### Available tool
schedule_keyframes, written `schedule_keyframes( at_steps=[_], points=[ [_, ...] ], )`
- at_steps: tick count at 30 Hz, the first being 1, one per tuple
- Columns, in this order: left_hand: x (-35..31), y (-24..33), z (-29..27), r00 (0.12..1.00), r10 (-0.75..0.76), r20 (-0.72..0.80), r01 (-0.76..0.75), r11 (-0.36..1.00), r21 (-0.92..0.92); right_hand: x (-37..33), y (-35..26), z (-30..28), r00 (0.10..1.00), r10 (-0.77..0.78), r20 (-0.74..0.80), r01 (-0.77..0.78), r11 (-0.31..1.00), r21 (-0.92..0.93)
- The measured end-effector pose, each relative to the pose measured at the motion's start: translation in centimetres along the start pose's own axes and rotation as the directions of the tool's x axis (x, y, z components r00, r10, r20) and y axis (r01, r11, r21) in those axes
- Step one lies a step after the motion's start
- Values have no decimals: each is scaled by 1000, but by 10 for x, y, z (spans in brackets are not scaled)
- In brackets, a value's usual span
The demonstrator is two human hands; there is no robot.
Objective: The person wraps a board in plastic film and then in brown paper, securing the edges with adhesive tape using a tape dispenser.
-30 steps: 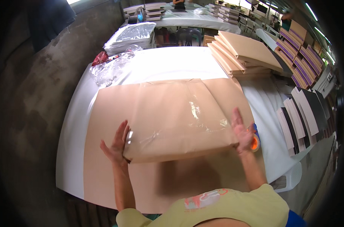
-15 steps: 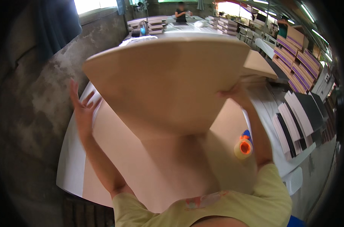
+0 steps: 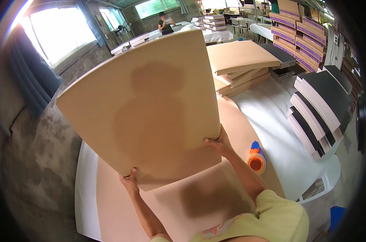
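Note:
A large flat panel wrapped in brown paper stands tilted up in front of me, leaning away. My left hand grips its lower left edge, the thumb on the near face. On the lower right edge my right hand holds it the same way; the fingers of both hands are hidden behind it. The panel is above brown paper spread over the table; whether its lower edge touches the paper I cannot tell. Right of my right forearm lies an orange and blue tape dispenser with a roll of tape.
Brown-wrapped panels are stacked on the table's far right. Black and white panels stand stacked at the right, near a white plastic stool. Cardboard boxes pile up behind. A person stands at a far table. A concrete wall runs along the left.
My left hand, open and off the panel before, now grips its lower left edge. The panel has turned and tilted to the left. My view has swung right, showing the stacked brown panels more fully.

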State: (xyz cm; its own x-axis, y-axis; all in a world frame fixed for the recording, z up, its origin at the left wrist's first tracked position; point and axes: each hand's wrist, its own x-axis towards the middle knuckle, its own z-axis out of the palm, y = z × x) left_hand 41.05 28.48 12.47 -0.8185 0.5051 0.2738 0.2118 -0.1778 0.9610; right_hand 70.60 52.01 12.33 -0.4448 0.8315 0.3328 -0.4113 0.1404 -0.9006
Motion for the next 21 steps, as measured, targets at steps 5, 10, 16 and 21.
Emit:
schedule_keyframes(
  at_steps=[5,10,16,21],
  points=[
    [8,95,108,988,149,50,-150,988,21,47,-63,-60,995,-94,-25,96,989,109],
    [90,153,258,931,210,298,-201,978,-61,129,-111,-148,972,-20,-233,49,992,118],
    [187,162,444,855,160,493,-288,938,194,240,-145,-293,948,249,-200,-202,953,228],
    [193,47,487,444,-356,822,-92,895,437,294,-124,-401,915,268,-302,-349,901,-256]
  ],
)
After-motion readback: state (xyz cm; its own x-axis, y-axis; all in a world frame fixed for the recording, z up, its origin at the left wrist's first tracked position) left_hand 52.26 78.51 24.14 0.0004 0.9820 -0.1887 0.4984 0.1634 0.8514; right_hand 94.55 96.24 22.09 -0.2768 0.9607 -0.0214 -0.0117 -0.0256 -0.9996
